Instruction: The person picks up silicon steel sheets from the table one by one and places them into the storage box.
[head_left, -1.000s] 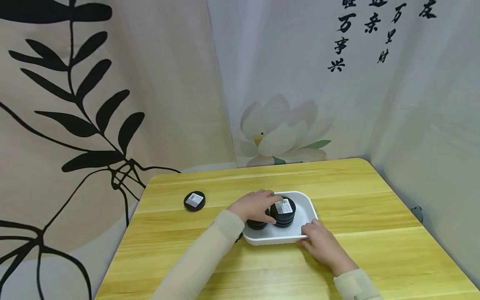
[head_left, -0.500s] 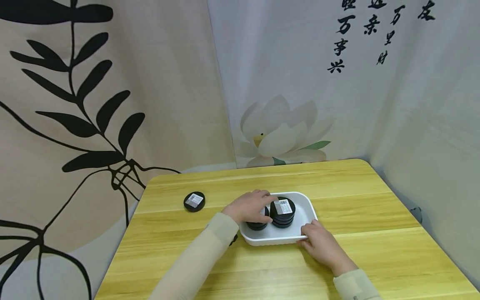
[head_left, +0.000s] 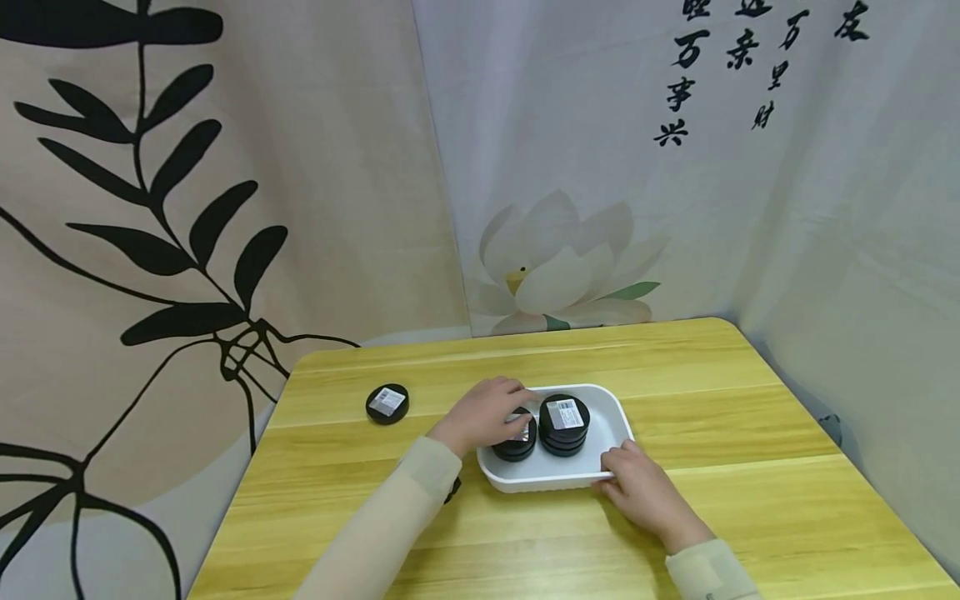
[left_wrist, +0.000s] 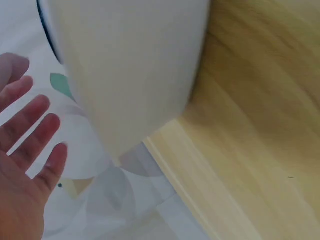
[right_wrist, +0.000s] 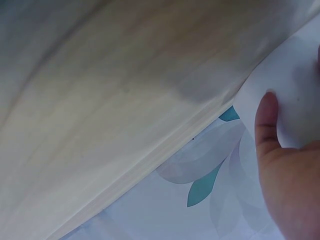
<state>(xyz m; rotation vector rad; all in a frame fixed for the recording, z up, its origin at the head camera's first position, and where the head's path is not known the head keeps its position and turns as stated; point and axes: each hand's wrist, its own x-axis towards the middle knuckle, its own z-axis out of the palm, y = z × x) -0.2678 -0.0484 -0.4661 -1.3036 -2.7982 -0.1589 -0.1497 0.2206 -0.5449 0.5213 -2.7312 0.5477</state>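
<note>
A white rectangular tray [head_left: 543, 482] stands on the table with two stacks of round black discs inside. The taller stack [head_left: 564, 421], topped by a white barcode label, sits near the middle; the lower stack [head_left: 516, 448] is at the left end. My left hand [head_left: 482, 414] hovers over the tray's left edge and partly covers the lower stack. Its fingers are spread and hold nothing in the left wrist view, beside the tray's outer wall [left_wrist: 135, 65]. With thumb and fingers, my right hand [head_left: 647, 490] grips the tray's near right corner.
Another labelled black disc [head_left: 387, 404] lies on the wooden table [head_left: 330, 475], left of the tray. Behind and to the right hang printed curtains [head_left: 360, 167], close to the table's far and right edges.
My left hand has drawn back leftward from the taller stack, uncovering it and more of the lower one. The right hand stays on the tray corner.
</note>
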